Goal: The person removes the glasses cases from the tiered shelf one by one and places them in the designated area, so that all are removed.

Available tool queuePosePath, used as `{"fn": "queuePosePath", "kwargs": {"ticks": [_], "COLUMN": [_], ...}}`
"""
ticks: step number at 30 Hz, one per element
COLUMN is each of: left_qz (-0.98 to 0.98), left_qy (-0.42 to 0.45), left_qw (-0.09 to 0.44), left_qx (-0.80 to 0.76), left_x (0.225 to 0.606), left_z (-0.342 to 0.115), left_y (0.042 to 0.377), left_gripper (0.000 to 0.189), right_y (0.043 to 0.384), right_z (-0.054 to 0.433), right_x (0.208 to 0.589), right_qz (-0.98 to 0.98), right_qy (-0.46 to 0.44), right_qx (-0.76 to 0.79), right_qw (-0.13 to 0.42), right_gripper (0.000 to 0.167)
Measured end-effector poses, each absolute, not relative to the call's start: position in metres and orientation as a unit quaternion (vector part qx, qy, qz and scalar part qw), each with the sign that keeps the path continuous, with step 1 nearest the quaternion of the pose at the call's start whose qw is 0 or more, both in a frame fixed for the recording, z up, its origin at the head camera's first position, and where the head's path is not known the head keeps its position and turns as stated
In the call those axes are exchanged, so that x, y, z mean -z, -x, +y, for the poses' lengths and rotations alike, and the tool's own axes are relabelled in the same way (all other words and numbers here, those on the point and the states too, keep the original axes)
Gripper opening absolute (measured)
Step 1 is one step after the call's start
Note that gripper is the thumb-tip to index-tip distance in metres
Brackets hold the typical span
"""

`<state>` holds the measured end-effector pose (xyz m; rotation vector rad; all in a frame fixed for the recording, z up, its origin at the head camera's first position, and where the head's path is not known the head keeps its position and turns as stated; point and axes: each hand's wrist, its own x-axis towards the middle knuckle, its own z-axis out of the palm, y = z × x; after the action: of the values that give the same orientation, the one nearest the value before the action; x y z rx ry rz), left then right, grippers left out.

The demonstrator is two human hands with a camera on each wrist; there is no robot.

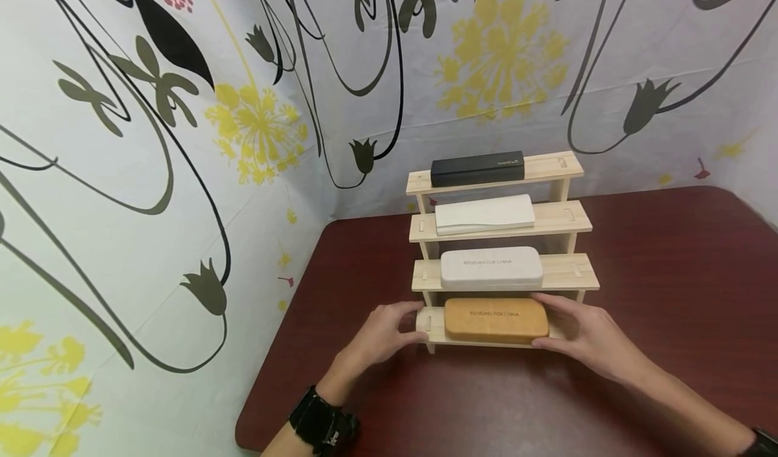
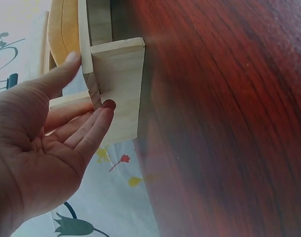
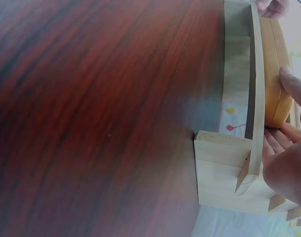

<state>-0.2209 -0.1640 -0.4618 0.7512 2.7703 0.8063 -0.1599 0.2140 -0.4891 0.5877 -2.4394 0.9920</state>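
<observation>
A tan-orange glasses case (image 1: 496,329) lettered "REFUELING FOR CHINA" lies on the lowest step of a pale wooden tiered stand (image 1: 568,271). My right hand (image 1: 592,339) holds the case's right end, thumb at the front and fingers behind. In the right wrist view, the right thumb (image 3: 294,85) presses the case's front side. My left hand (image 1: 384,335) is at the left end of the same step, its fingers fairly straight and its thumb beside the front corner. The left fingertips (image 2: 108,104) are right at the step's end in the left wrist view.
Higher steps carry a white glasses case (image 1: 491,275), a flat white case (image 1: 484,219) and a long black box (image 1: 477,171). The stand is on a dark red wooden table (image 1: 668,275). A flower-patterned cloth (image 1: 152,241) hangs behind and at the left.
</observation>
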Motion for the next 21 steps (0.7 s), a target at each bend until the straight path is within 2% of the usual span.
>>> {"fn": "queuePosePath", "kwargs": {"ticks": [5, 21], "left_qz": [0.925, 0.931], "left_qy": [-0.263, -0.282], "left_qw": [0.079, 0.058], "left_qx": [-0.263, -0.225], "left_x": [0.4633, 0.4598], "left_z": [-0.1636, -0.1598], "left_y": [0.2205, 0.2182], "left_gripper": [0.073, 0.072], "right_y": [0.16, 0.1596], "right_z": [0.2141, 0.213], "right_x": [0.4885, 0.4836], "right_qz": [-0.884, -0.877], "right_qy": [-0.21, -0.196], "right_qx": [-0.359, -0.397], "right_qw": [0.214, 0.185], "right_gripper": [0.073, 0.069]}}
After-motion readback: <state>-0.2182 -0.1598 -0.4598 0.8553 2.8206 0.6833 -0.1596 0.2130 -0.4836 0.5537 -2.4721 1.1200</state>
